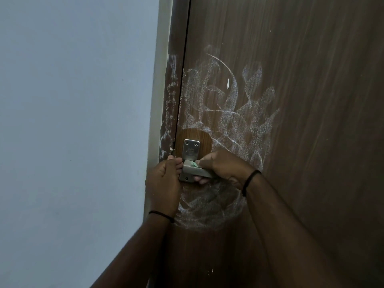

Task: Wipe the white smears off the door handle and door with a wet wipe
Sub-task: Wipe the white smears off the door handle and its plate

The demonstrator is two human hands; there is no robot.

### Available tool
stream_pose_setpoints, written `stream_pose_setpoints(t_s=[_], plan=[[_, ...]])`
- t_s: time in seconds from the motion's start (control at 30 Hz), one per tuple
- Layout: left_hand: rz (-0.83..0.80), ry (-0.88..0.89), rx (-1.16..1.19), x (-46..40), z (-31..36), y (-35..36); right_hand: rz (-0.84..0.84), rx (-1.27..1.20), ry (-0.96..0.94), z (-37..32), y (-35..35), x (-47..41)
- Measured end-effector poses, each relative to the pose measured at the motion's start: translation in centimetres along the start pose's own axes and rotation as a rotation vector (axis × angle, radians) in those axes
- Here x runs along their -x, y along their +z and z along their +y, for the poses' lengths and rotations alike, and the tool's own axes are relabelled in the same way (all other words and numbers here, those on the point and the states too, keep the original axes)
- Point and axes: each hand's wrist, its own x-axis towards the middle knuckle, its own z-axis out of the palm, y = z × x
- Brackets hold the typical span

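Observation:
A brown wooden door [301, 80] carries white chalky smears [230, 104] above the metal handle [192, 166], and more smears [209, 208] in a ring below it. Around the handle's plate [191, 148] a rounded patch of wood is clean. My right hand [224, 167] is wrapped around the lever with a pale green wet wipe [195, 163] pressed against it; only a corner of the wipe shows. My left hand [164, 181] rests closed at the left end of the handle, fingers touching the plate. Whether it grips anything is hidden.
The door frame strip [170, 104] left of the door gap also bears white smears. A plain pale wall [72, 121] fills the left side. Both wrists wear thin black bands.

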Motion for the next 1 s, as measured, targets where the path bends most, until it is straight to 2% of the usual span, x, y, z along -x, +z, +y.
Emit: stream_pose_setpoints(t_s=[0.07,0.17,0.23,0.33,0.5,0.67,0.77,0.93,1.0], plan=[[-0.012,-0.004,0.001,0.0,-0.2,-0.2,-0.004,-0.149,0.015,1.2,-1.2,0.7],[-0.017,-0.007,0.002,-0.2,-0.4,-0.2,0.096,-0.262,0.058,4.1,-2.8,2.2],[-0.008,-0.007,0.003,-0.2,-0.5,-0.1,0.125,-0.42,0.057,5.8,-2.8,2.7],[-0.006,-0.009,0.007,-0.1,-0.7,-0.1,0.191,-0.646,0.041,6.8,-1.5,2.9],[-0.039,-0.01,0.047,-0.1,-0.6,-0.6,0.377,-0.856,-0.042,7.3,0.4,3.3],[-0.029,0.012,0.063,0.4,-0.8,-0.2,0.484,-1.329,-0.118,7.9,5.3,3.3],[-0.031,0.018,0.087,0.6,-0.9,-0.2,0.474,-1.527,-0.11,7.4,7.3,2.6],[-0.028,0.021,0.092,0.4,-0.9,-0.5,0.31,-1.559,-0.035,5.5,10.1,1.0],[-0.031,0.012,0.092,0.3,-1.1,-0.5,0.312,-1.561,-0.035,5.0,10.0,0.4]])
